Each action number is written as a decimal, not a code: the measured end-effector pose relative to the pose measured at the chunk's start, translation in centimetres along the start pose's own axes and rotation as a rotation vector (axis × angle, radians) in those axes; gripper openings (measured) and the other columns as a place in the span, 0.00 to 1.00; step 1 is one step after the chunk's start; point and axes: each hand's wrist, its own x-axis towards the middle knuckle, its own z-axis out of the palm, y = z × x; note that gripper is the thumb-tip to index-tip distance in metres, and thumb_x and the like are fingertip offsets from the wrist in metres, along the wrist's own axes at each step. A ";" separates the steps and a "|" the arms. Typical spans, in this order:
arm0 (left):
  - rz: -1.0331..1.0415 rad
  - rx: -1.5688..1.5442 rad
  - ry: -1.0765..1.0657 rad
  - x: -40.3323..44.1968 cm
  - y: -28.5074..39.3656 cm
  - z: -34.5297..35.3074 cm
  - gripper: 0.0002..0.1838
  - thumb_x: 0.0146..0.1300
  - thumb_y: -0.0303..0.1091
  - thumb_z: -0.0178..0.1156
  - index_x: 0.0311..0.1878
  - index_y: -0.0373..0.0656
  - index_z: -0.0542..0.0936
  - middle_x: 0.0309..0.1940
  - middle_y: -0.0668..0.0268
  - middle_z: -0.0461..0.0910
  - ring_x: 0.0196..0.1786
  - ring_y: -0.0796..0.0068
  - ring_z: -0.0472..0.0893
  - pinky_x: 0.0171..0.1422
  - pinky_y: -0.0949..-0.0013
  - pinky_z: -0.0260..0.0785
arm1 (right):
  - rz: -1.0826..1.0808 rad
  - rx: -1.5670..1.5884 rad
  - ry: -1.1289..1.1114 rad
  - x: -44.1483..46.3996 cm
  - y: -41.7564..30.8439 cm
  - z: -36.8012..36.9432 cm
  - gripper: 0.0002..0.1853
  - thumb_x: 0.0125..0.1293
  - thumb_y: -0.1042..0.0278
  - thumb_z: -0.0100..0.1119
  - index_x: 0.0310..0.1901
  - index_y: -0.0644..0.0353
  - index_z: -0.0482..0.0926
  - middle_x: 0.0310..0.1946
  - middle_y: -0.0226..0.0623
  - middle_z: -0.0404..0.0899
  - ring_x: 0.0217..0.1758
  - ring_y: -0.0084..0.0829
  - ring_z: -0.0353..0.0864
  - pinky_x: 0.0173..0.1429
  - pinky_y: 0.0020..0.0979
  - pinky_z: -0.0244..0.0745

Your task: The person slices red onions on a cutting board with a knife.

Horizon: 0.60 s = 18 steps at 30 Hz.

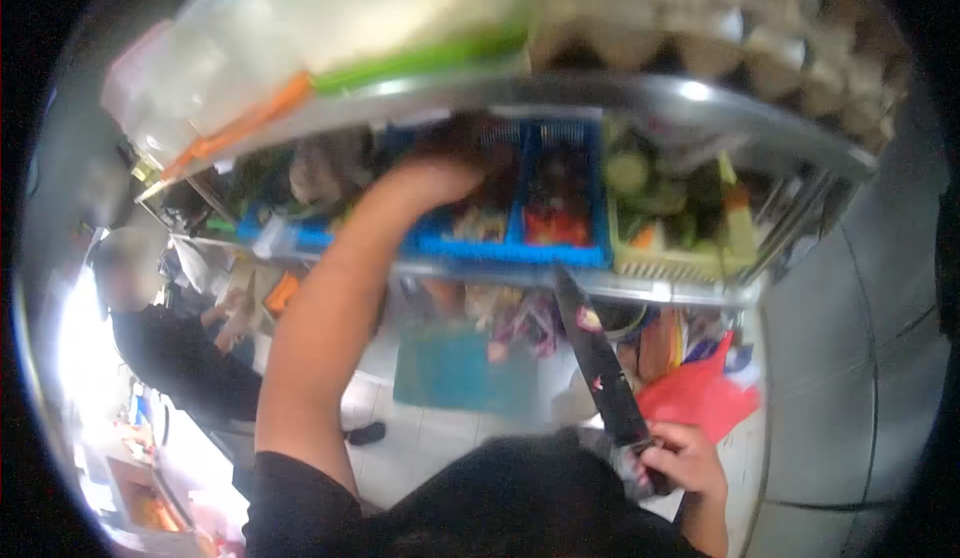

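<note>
My right hand (692,460) is closed round the handle of a large knife (603,373). Its dark, broad blade points up and away from me, with small pale and purplish bits stuck to it. My left hand (455,166) reaches under the upper shelf into a blue plastic basket (465,248). Its fingers are dark and blurred, so what they touch is hidden. Just right of that hand, a section of blue basket holds red pieces (556,226). Farther right stands a pale yellow basket (680,263) with green vegetables (640,178).
Overhead, a metal shelf edge (640,93) carries egg trays (720,23) and clear bags (370,8). Below lie a teal cutting board (460,368), purple scraps (540,328) and a red plastic bag (705,393). Another person (175,358) in dark clothing stands at the left.
</note>
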 end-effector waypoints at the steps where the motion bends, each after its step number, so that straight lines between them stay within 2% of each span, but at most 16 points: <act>1: 0.036 -0.010 0.114 -2.7 2.0 -0.9 0.24 0.71 0.48 0.58 0.64 0.44 0.81 0.60 0.44 0.81 0.63 0.45 0.81 0.67 0.52 0.73 | 0.107 0.045 0.142 -0.7 1.8 -0.2 0.12 0.68 0.77 0.60 0.52 0.69 0.84 0.27 0.30 0.82 0.28 0.23 0.84 0.36 0.27 0.82; 2: -0.044 -0.170 0.062 -4.8 4.7 -2.4 0.23 0.70 0.46 0.60 0.62 0.43 0.82 0.55 0.47 0.83 0.60 0.43 0.81 0.65 0.52 0.74 | 0.113 -0.036 0.119 -1.1 3.4 -0.9 0.12 0.68 0.77 0.59 0.50 0.68 0.84 0.26 0.29 0.82 0.27 0.22 0.83 0.34 0.26 0.80; 3: 0.167 -0.061 0.298 -7.0 5.4 -1.3 0.21 0.66 0.41 0.64 0.58 0.43 0.83 0.51 0.53 0.85 0.57 0.46 0.82 0.62 0.52 0.75 | 0.109 -0.123 0.092 -1.1 4.5 -1.6 0.11 0.67 0.77 0.59 0.49 0.68 0.84 0.25 0.28 0.81 0.26 0.20 0.82 0.33 0.24 0.78; 5: 0.321 -0.191 0.113 -12.1 7.1 1.1 0.14 0.63 0.34 0.66 0.52 0.45 0.85 0.50 0.56 0.86 0.53 0.49 0.84 0.61 0.52 0.76 | 0.194 -0.245 0.088 -0.9 6.0 -1.8 0.16 0.69 0.71 0.62 0.56 0.65 0.83 0.29 0.34 0.85 0.28 0.24 0.82 0.34 0.28 0.78; 6: 0.334 -0.282 0.034 -14.3 7.5 3.2 0.12 0.62 0.32 0.67 0.49 0.44 0.85 0.48 0.57 0.86 0.52 0.50 0.84 0.60 0.52 0.76 | 0.215 -0.317 0.089 -0.4 6.5 -1.9 0.19 0.70 0.68 0.64 0.59 0.64 0.82 0.31 0.37 0.87 0.28 0.25 0.82 0.35 0.30 0.78; 7: 0.355 -0.369 -0.038 -16.2 7.6 6.5 0.10 0.61 0.31 0.67 0.47 0.44 0.84 0.46 0.57 0.86 0.51 0.51 0.84 0.58 0.51 0.76 | 0.197 -0.427 0.110 0.2 6.8 -1.6 0.19 0.69 0.67 0.63 0.58 0.64 0.82 0.31 0.42 0.86 0.29 0.30 0.83 0.36 0.33 0.78; 9: 0.136 -0.365 -0.102 -18.6 6.8 13.8 0.10 0.63 0.34 0.65 0.46 0.42 0.83 0.46 0.53 0.86 0.49 0.47 0.84 0.55 0.47 0.75 | 0.140 -0.659 0.158 1.8 7.1 -0.7 0.18 0.68 0.64 0.63 0.56 0.64 0.82 0.32 0.50 0.85 0.31 0.40 0.85 0.40 0.38 0.79; 10: 0.051 -0.275 -0.182 -20.4 4.1 21.2 0.13 0.62 0.35 0.66 0.49 0.44 0.83 0.47 0.54 0.84 0.51 0.47 0.82 0.57 0.47 0.75 | 0.170 -0.675 0.192 2.4 7.5 -0.3 0.18 0.66 0.64 0.63 0.55 0.62 0.83 0.34 0.57 0.83 0.36 0.52 0.86 0.45 0.44 0.79; 11: -0.039 -0.184 -0.258 -22.1 1.2 28.0 0.16 0.62 0.36 0.67 0.52 0.45 0.84 0.47 0.55 0.83 0.53 0.47 0.81 0.59 0.47 0.75 | 0.156 -0.709 0.206 3.1 8.0 0.0 0.17 0.67 0.64 0.62 0.54 0.62 0.83 0.35 0.57 0.83 0.37 0.52 0.86 0.46 0.44 0.79; 13: -0.360 -0.166 -0.468 -24.0 -0.7 33.4 0.18 0.60 0.36 0.68 0.54 0.48 0.82 0.52 0.52 0.81 0.57 0.45 0.79 0.62 0.47 0.74 | 0.130 -0.790 0.219 4.1 8.4 0.2 0.17 0.67 0.64 0.62 0.54 0.61 0.84 0.36 0.58 0.84 0.39 0.53 0.87 0.47 0.46 0.79; 16: -0.408 -0.396 -0.108 -27.1 -1.4 38.1 0.20 0.58 0.35 0.70 0.54 0.49 0.80 0.52 0.52 0.81 0.57 0.44 0.79 0.61 0.47 0.73 | 0.135 -0.760 0.207 5.9 7.6 1.2 0.17 0.68 0.61 0.63 0.53 0.62 0.82 0.40 0.59 0.85 0.42 0.57 0.86 0.49 0.48 0.79; 18: -0.307 -0.458 -0.023 -28.3 -1.0 37.3 0.21 0.57 0.35 0.71 0.55 0.49 0.80 0.52 0.52 0.81 0.56 0.43 0.80 0.61 0.47 0.74 | 0.145 -0.821 0.171 7.1 8.1 1.7 0.19 0.68 0.58 0.63 0.55 0.62 0.78 0.42 0.59 0.85 0.45 0.58 0.86 0.51 0.52 0.78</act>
